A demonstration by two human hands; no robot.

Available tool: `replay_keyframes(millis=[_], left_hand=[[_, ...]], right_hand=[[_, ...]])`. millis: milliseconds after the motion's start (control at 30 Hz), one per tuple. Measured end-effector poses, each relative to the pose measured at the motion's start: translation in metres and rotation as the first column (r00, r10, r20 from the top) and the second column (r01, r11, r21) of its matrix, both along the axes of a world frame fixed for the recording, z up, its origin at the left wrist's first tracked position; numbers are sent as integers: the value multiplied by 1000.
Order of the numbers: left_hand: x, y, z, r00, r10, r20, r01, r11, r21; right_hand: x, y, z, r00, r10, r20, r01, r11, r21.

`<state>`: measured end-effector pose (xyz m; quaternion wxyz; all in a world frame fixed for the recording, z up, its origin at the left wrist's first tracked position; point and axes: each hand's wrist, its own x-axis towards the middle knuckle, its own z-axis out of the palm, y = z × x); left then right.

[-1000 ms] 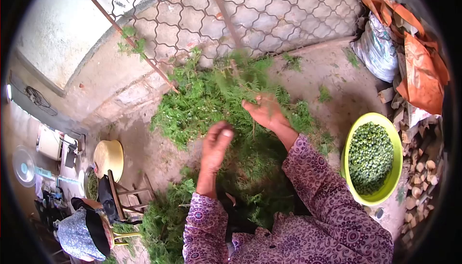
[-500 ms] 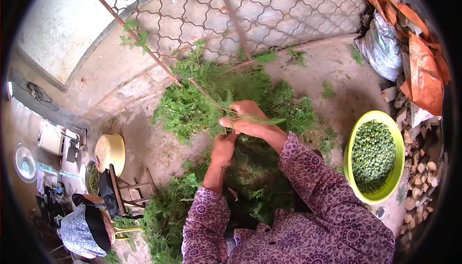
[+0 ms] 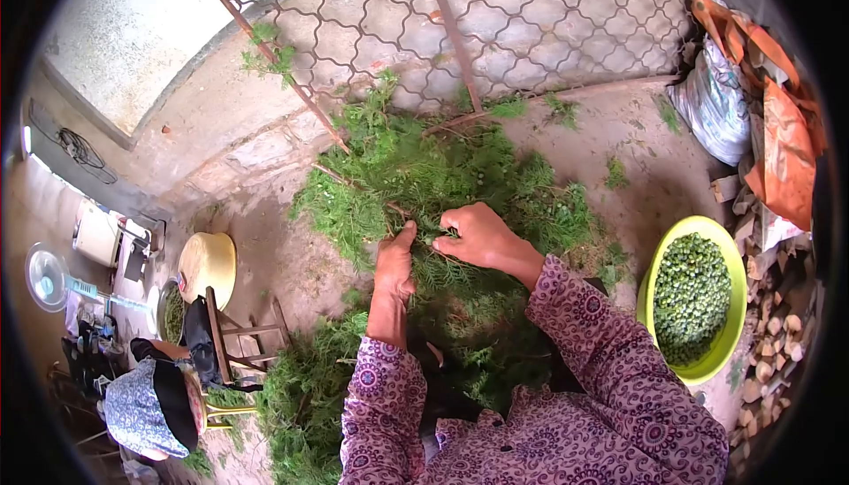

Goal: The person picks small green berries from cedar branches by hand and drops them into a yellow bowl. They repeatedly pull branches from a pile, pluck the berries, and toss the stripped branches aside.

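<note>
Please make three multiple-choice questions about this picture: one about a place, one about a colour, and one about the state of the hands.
1. Where does the bowl of green pods stand?
A. On the person's right, beside the firewood
B. On the wooden chair
C. Against the metal grille

2. What colour is the bowl's rim?
A. Orange
B. Yellow-green
C. White

3. What are the two hands doing?
A. Resting flat on the ground
B. Both closed on sprigs of the green branches
C. Lifting the bowl

Answers:
1. A: the bowl stands on the ground at the right, next to the stacked firewood.
2. B: the rim is bright yellow-green.
3. B: the left hand and the right hand meet over the pile, fingers curled around sprigs.
</note>
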<state>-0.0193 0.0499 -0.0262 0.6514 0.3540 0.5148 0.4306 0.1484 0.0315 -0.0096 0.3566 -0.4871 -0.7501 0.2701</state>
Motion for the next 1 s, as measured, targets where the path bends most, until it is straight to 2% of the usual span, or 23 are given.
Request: replay_keyframes(millis=[33, 67, 133, 167, 233, 267, 333, 467, 533, 600, 667, 700, 733, 767, 800, 833, 867, 900, 933, 1000], left_hand=[[0, 0, 0, 1000, 21, 9, -21, 1000, -11], [5, -2, -2, 1000, 23, 8, -23, 1000, -10], [21, -6, 1, 923, 361, -136, -354, 933, 70], [18, -7, 3, 923, 360, -137, -353, 933, 71], [9, -10, 6, 994, 77, -77, -73, 996, 45], [11, -11, 7, 994, 77, -79, -74, 996, 45], [16, -12, 7, 985, 130, 117, -135, 990, 34], [5, -5, -12, 988, 141, 58, -145, 987, 71], [10, -5, -12, 964, 247, 98, -259, 956, 135], [9, -6, -5, 964, 226, 140, -248, 955, 164], [8, -11, 8, 968, 190, 166, -209, 972, 107], [-3, -5, 0, 964, 187, 187, -200, 978, 57], [-13, 3, -10, 960, 186, 209, -192, 981, 8], [-5, -2, 10, 934, 245, 259, -261, 965, 31], [-12, 1, 10, 927, 233, 295, -246, 969, 10], [-16, 1, 8, 911, 256, 323, -272, 962, 4], [-20, 1, 7, 895, 278, 350, -297, 955, -1], [-23, 1, 9, 895, 280, 348, -299, 954, 1], [-27, 0, 12, 901, 274, 336, -290, 957, -2], [-33, -1, 17, 906, 272, 323, -286, 958, -4]], right_hand=[[-2, 0, 0, 995, -81, 54, 79, 996, 38], [-5, 0, 1, 995, -79, 53, 77, 996, 38], [-9, 0, 6, 998, -44, 45, 46, 998, -36], [-12, 1, 3, 998, -45, 44, 47, 998, -36], [-18, 3, -7, 999, -24, 29, 22, 998, 59], [-18, 5, -9, 999, -23, 27, 22, 998, 60], [-20, 7, -10, 989, -27, -143, 35, 998, 54], [-31, -1, -2, 975, -74, -207, 87, 995, 55], [-36, -6, 3, 967, -117, -227, 143, 985, 101], [-37, -5, 4, 957, -79, -280, 121, 983, 136], [-38, -6, 7, 913, 47, -405, 36, 980, 194], [-39, -12, 8, 913, 50, -404, 32, 981, 193], [-39, -24, 21, 888, 146, -435, -69, 980, 188], [-39, -31, 28, 853, 239, -464, -168, 968, 189], [-41, -30, 28, 811, 320, -490, -233, 945, 231], [-34, -31, 29, 700, 177, -691, -339, 935, -103], [-25, -29, 34, 588, -40, -808, -479, 788, -387], [-16, -18, 31, 450, -60, -891, -523, 791, -318], [-9, -13, 38, 231, -80, -970, -551, 811, -197], [10, -3, 38, 87, -65, -994, -548, 830, -102]])
